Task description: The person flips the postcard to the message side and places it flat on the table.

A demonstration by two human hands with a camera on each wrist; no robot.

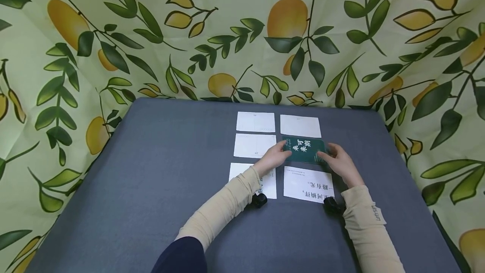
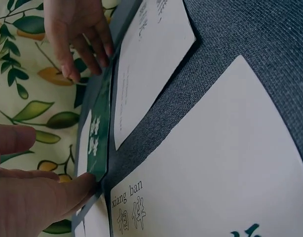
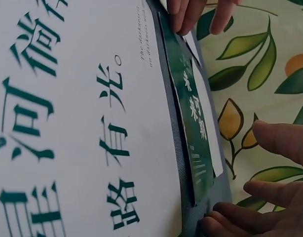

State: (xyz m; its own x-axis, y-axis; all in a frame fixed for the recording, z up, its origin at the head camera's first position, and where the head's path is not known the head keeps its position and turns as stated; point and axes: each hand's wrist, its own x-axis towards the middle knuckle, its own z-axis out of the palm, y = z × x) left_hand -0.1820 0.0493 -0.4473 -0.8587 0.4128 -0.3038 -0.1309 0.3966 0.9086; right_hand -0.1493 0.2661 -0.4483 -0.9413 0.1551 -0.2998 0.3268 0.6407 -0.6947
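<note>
A dark green card [image 1: 307, 155] with white Chinese characters lies flat in the right column of cards. My left hand [image 1: 273, 156] is at its left end, fingers extended, a fingertip right at the card's edge in the left wrist view. At the other end is my right hand [image 1: 342, 165], its thumb raised over the card and its fingers [image 3: 270, 192] loosely extended near the corner. Nearest the person in that column is a white card [image 1: 308, 182] with large green characters. Beside it, a white card [image 2: 215, 148] printed "xiang ban" is partly covered by my left forearm in the head view.
Further white cards lie at the far side: one at back left [image 1: 255, 122], one at back right [image 1: 300, 126], and one in the middle left [image 1: 251, 145]. All rest on a grey-blue cloth-covered table [image 1: 170, 172]. A fruit-and-leaf patterned curtain [image 1: 242, 45] hangs behind and around it.
</note>
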